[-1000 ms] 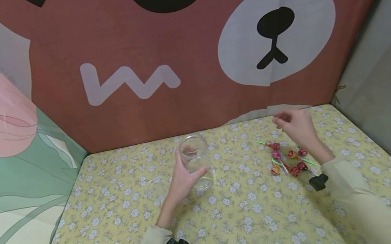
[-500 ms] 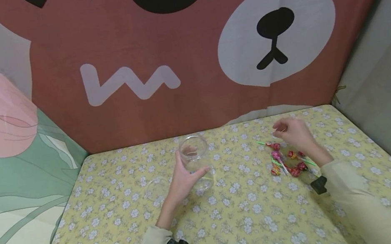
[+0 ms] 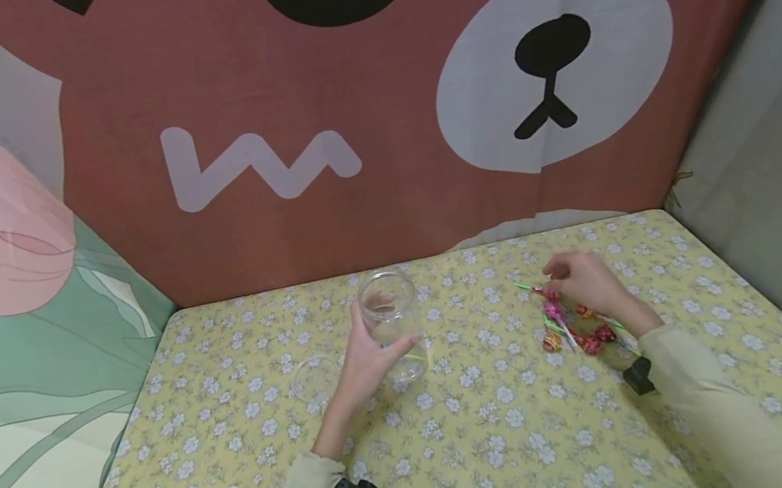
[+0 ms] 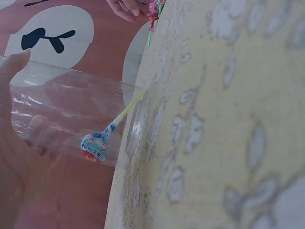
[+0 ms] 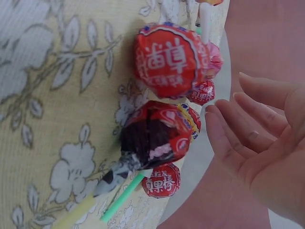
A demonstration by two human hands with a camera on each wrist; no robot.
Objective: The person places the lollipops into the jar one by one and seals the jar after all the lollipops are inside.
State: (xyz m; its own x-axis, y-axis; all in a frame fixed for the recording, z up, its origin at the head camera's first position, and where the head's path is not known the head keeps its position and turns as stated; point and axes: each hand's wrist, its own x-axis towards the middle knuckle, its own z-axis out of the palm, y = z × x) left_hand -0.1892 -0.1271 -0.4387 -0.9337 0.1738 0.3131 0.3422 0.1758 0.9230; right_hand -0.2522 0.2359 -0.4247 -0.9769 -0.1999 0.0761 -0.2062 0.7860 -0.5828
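My left hand (image 3: 361,360) holds a clear plastic jar (image 3: 401,322) upright on the table, thumb and fingers curled round its side. Inside the jar, the left wrist view shows one blue-wrapped lollipop (image 4: 95,145) with a yellow stick. My right hand (image 3: 586,280) hovers at the far side of a loose pile of lollipops. Its fingers are relaxed and bent, with nothing between them in the right wrist view. Red-wrapped (image 5: 167,59) and dark red (image 5: 155,136) lollipops lie close to it, and a pink lollipop (image 3: 553,310) sits in the same pile.
A clear round lid (image 3: 315,379) lies left of the jar. The yellow floral tablecloth (image 3: 490,398) covers the table, which ends at a red bear-print backdrop (image 3: 387,219). A grey printed curtain (image 3: 766,163) hangs at the right.
My right hand has come down and slightly nearer, towards the far lollipops of the pile. The left hand and the jar have stayed in place.
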